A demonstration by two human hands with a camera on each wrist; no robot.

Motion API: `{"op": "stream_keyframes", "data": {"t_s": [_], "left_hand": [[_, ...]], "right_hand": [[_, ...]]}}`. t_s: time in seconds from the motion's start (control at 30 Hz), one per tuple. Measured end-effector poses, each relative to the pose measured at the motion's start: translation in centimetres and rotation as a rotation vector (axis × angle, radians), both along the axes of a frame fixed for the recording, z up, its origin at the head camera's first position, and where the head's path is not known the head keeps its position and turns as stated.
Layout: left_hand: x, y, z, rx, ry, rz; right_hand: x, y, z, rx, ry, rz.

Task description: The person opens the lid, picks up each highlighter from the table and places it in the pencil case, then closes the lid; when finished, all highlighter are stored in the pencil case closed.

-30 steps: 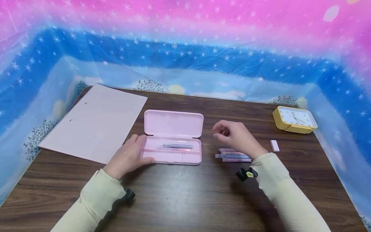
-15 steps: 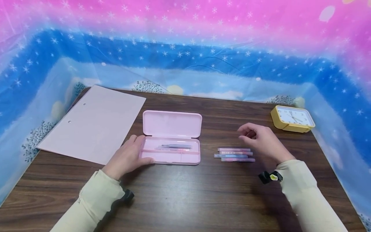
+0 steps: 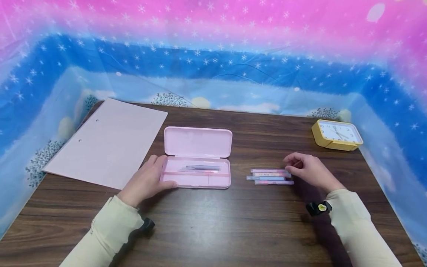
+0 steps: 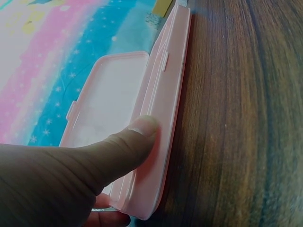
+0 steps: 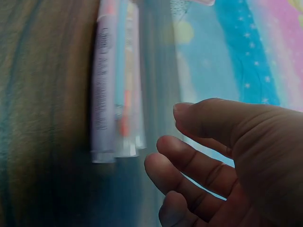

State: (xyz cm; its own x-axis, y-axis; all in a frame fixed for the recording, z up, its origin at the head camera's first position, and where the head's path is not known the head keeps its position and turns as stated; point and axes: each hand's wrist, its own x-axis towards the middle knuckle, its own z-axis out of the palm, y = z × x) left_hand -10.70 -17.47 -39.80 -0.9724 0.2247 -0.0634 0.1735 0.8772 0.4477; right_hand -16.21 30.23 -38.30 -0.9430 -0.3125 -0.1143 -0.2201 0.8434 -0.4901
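Observation:
A pink pencil case (image 3: pixel 197 181) lies with its lid up on the table, and a few slim pens (image 3: pixel 203 168) rest in its back compartment. My left hand (image 3: pixel 146 180) grips the left end of the case; in the left wrist view its thumb (image 4: pixel 142 126) presses the front wall. To the right, several pastel pens (image 3: pixel 270 178) lie side by side. My right hand (image 3: pixel 311 168) hovers by their right ends, fingers loosely bent and holding nothing. The right wrist view shows a gap between its fingertips (image 5: pixel 173 146) and the purple pen (image 5: pixel 103 94).
A pale pink clipboard-sized sheet or folder (image 3: pixel 110 141) with two small holes lies at the back left. In the back right corner stands a yellow alarm clock (image 3: pixel 337 134). A snowflake-patterned cloth (image 3: pixel 213 66) hangs around the table's back and sides.
My right hand has moved right, away from the case, then slightly down beside the pens' right ends. The white eraser seen earlier is now out of sight. My left hand stays on the case.

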Motion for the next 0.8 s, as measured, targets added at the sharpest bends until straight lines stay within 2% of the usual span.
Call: {"op": "stream_keyframes", "data": {"t_s": [0.3,0.63,0.8], "left_hand": [[0.0,0.1,0.0,-0.016,0.008,-0.003],[0.0,0.0,0.1,-0.008,-0.004,0.005],[0.1,0.0,0.2,0.003,-0.002,0.003]], "right_hand": [[-0.3,0.3,-1.5,0.032,-0.022,-0.007],[-1.5,-0.7,-1.5,0.057,-0.020,0.037],[-1.6,-0.9,-1.5,0.062,-0.026,0.039]]}}
